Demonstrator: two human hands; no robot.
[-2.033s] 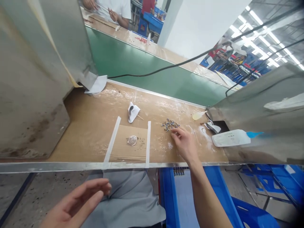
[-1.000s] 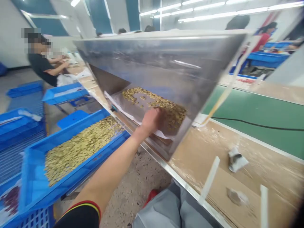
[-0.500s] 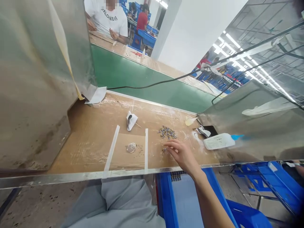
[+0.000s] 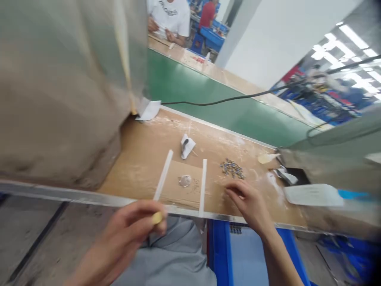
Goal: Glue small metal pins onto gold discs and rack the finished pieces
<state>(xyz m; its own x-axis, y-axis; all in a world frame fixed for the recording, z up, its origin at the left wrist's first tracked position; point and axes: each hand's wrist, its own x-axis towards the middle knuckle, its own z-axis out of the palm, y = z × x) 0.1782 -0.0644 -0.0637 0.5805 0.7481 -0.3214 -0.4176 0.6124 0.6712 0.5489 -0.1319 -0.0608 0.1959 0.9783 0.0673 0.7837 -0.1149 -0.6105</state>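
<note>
My left hand (image 4: 135,226), blurred, is closed in front of the table edge. A small yellow round-ended piece (image 4: 157,217) shows between its thumb and fingers. My right hand (image 4: 248,200) rests at the tabletop with thumb and forefinger pinched together; what they hold, if anything, is too small to make out. Just beyond those fingertips lies a pile of small blue and gold metallic pieces (image 4: 232,168). To the left, between two white tape strips (image 4: 203,186), a small clear round dish (image 4: 185,180) sits on a cardboard sheet (image 4: 178,194), with tiny dark bits (image 4: 195,186) beside it.
A crumpled white paper (image 4: 187,146) with a thin stick lies behind the cardboard. At the right are a white bottle with a blue tip (image 4: 314,194) and a black tray (image 4: 297,176). Metal partitions (image 4: 59,99) flank the table. A blue bin (image 4: 218,250) stands below; a co-worker (image 4: 172,20) sits opposite.
My left hand has come into view at the lower left with the yellow piece. The view has shifted, so the table appears further right. My right hand stays by the pile, fingers drawn closer together.
</note>
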